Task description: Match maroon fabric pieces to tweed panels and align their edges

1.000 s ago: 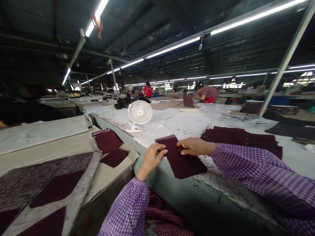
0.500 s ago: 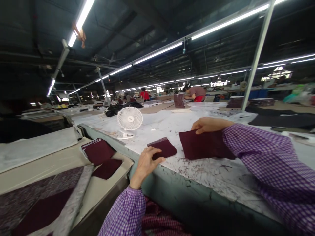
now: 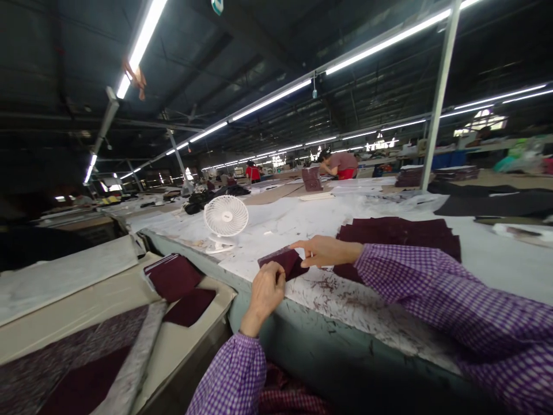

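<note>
A small stack of maroon fabric pieces [image 3: 288,260] lies at the table's near edge, its far strip speckled grey. At its near left side, my left hand [image 3: 266,291] is closed, thumb and fingers pinching the maroon cloth. From the right, my right hand [image 3: 330,252] reaches over the same pieces. Its index finger stretches to the far edge and the thumb is apart, near the right corner. Beneath and beyond my right forearm lies a larger spread of maroon fabric [image 3: 400,230], partly hidden by the sleeve.
A white fan [image 3: 226,217] stands on the white-covered table [image 3: 276,222]. On a lower surface at left lie a maroon stack [image 3: 173,275] and a loose maroon piece [image 3: 190,306]. A metal post [image 3: 441,98] rises at right. A co-worker [image 3: 341,163] bends over farther back.
My right hand has let go of the larger maroon piece and moved left to the small pieces. My left fingers have closed on the cloth. The view has shifted slightly.
</note>
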A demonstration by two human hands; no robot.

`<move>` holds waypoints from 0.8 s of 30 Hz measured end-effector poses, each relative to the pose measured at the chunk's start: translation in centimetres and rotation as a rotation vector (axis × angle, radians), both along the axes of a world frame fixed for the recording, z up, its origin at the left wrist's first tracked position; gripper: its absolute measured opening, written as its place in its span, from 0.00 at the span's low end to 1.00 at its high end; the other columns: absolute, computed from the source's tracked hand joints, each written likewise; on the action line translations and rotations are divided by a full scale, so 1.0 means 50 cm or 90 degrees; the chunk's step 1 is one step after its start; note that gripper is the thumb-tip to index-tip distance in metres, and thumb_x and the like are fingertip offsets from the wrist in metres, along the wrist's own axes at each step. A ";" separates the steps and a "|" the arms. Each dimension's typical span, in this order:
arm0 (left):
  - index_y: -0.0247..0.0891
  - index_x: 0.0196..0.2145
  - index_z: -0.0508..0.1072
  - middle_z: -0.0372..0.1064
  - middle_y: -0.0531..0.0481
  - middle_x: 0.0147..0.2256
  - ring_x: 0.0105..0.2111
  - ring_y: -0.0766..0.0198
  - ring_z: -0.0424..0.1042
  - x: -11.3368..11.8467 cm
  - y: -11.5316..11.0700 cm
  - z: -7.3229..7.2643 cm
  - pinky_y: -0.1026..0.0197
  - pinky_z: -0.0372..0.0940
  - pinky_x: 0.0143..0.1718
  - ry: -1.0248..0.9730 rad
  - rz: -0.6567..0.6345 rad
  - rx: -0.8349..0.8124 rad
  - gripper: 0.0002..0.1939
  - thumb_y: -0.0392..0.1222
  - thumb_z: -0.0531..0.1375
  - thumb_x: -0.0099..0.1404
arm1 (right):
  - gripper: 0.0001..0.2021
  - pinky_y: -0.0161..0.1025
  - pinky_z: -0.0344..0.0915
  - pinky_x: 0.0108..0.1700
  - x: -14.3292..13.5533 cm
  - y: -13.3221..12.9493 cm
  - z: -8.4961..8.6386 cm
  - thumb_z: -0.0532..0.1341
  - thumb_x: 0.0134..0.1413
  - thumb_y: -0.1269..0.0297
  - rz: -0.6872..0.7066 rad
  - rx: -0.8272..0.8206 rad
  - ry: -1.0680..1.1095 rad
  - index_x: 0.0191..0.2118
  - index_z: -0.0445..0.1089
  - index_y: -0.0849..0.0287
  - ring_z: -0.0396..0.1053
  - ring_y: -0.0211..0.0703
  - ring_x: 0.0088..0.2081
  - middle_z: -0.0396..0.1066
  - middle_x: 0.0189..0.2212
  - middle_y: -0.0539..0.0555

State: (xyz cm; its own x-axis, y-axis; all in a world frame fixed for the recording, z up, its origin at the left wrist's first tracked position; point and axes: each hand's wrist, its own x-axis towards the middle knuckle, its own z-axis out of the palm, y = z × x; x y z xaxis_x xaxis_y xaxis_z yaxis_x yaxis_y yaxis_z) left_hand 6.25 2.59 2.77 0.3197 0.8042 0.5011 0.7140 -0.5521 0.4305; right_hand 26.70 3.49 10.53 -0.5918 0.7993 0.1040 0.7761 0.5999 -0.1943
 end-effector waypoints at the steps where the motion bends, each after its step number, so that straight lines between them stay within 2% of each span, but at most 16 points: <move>1: 0.38 0.33 0.68 0.70 0.48 0.33 0.37 0.58 0.68 0.001 -0.001 0.002 0.59 0.60 0.38 -0.001 0.001 -0.006 0.04 0.37 0.54 0.61 | 0.20 0.36 0.62 0.36 -0.019 0.000 -0.017 0.60 0.52 0.64 0.000 0.037 -0.008 0.52 0.68 0.57 0.72 0.42 0.33 0.76 0.31 0.52; 3: 0.38 0.37 0.68 0.71 0.46 0.35 0.38 0.56 0.69 0.008 -0.003 0.006 0.58 0.60 0.37 0.011 0.018 -0.009 0.09 0.43 0.57 0.60 | 0.10 0.37 0.62 0.38 -0.044 0.002 -0.043 0.58 0.53 0.67 0.018 0.096 0.023 0.40 0.73 0.58 0.71 0.43 0.36 0.75 0.33 0.53; 4: 0.38 0.39 0.68 0.71 0.45 0.36 0.38 0.55 0.69 0.013 -0.003 0.007 0.58 0.60 0.37 0.021 0.033 -0.008 0.10 0.44 0.57 0.60 | 0.09 0.37 0.62 0.39 -0.050 0.004 -0.054 0.57 0.54 0.68 0.037 0.104 0.071 0.38 0.73 0.59 0.71 0.42 0.37 0.75 0.34 0.53; 6: 0.37 0.38 0.69 0.72 0.43 0.36 0.38 0.54 0.70 0.022 0.001 0.008 0.58 0.59 0.36 0.027 0.078 -0.008 0.09 0.42 0.55 0.61 | 0.12 0.36 0.63 0.39 -0.053 0.011 -0.069 0.53 0.58 0.68 0.053 0.105 0.203 0.44 0.70 0.60 0.71 0.39 0.35 0.74 0.35 0.53; 7: 0.37 0.37 0.70 0.72 0.43 0.34 0.37 0.54 0.71 0.025 0.005 0.007 0.58 0.59 0.35 0.015 0.105 -0.011 0.07 0.40 0.54 0.62 | 0.14 0.36 0.64 0.40 -0.051 0.016 -0.075 0.52 0.59 0.68 0.035 0.111 0.251 0.48 0.68 0.60 0.71 0.39 0.35 0.74 0.35 0.53; 9: 0.37 0.33 0.71 0.72 0.44 0.29 0.33 0.56 0.71 0.023 0.018 0.005 0.59 0.58 0.34 -0.049 0.142 -0.015 0.08 0.37 0.52 0.63 | 0.15 0.40 0.65 0.42 -0.044 0.027 -0.088 0.50 0.60 0.66 -0.022 0.137 0.245 0.50 0.66 0.62 0.71 0.41 0.37 0.74 0.37 0.56; 11: 0.37 0.28 0.70 0.69 0.47 0.24 0.28 0.59 0.69 0.010 0.033 0.001 0.60 0.58 0.31 -0.169 0.118 -0.026 0.08 0.39 0.54 0.61 | 0.16 0.45 0.63 0.47 -0.038 0.037 -0.103 0.50 0.61 0.63 -0.039 0.148 0.125 0.48 0.68 0.65 0.70 0.47 0.44 0.73 0.42 0.61; 13: 0.37 0.24 0.69 0.66 0.52 0.20 0.23 0.64 0.66 -0.015 0.050 -0.005 0.63 0.58 0.28 -0.380 0.064 -0.068 0.09 0.42 0.57 0.59 | 0.19 0.48 0.59 0.53 -0.037 0.043 -0.116 0.50 0.61 0.60 -0.016 0.134 0.009 0.50 0.68 0.67 0.66 0.52 0.51 0.68 0.50 0.64; 16: 0.36 0.20 0.65 0.62 0.57 0.17 0.18 0.70 0.61 -0.064 0.075 -0.017 0.67 0.57 0.23 -0.780 0.038 -0.174 0.09 0.42 0.61 0.52 | 0.22 0.47 0.56 0.57 -0.043 0.046 -0.126 0.48 0.62 0.59 0.010 0.124 -0.046 0.55 0.64 0.67 0.62 0.51 0.55 0.64 0.55 0.64; 18: 0.36 0.19 0.63 0.61 0.59 0.16 0.17 0.72 0.61 -0.091 0.087 -0.027 0.67 0.58 0.23 -0.948 0.053 -0.222 0.11 0.37 0.63 0.46 | 0.21 0.46 0.57 0.56 -0.050 0.044 -0.126 0.48 0.62 0.60 0.025 0.114 -0.047 0.55 0.64 0.66 0.63 0.50 0.54 0.64 0.55 0.63; 20: 0.35 0.19 0.63 0.63 0.59 0.17 0.18 0.72 0.63 -0.107 0.092 -0.033 0.67 0.61 0.24 -1.008 0.053 -0.243 0.11 0.35 0.65 0.43 | 0.21 0.45 0.58 0.55 -0.055 0.042 -0.122 0.49 0.61 0.61 0.030 0.110 -0.037 0.54 0.65 0.65 0.64 0.50 0.53 0.65 0.54 0.62; 24: 0.34 0.24 0.68 0.68 0.57 0.21 0.21 0.71 0.67 -0.105 0.076 -0.019 0.66 0.64 0.27 -0.922 -0.046 -0.220 0.12 0.40 0.67 0.45 | 0.17 0.44 0.60 0.51 -0.053 0.040 -0.108 0.53 0.59 0.58 0.010 0.106 0.040 0.48 0.68 0.62 0.67 0.48 0.48 0.69 0.47 0.61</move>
State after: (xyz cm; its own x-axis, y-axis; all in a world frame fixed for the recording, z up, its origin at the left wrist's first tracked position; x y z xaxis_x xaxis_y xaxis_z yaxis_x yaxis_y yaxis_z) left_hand 1.02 6.37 1.84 -0.2330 0.9511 0.2028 -0.4606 -0.2916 0.8383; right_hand 24.08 5.47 5.11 -0.5923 0.7587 0.2712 0.7558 0.6398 -0.1393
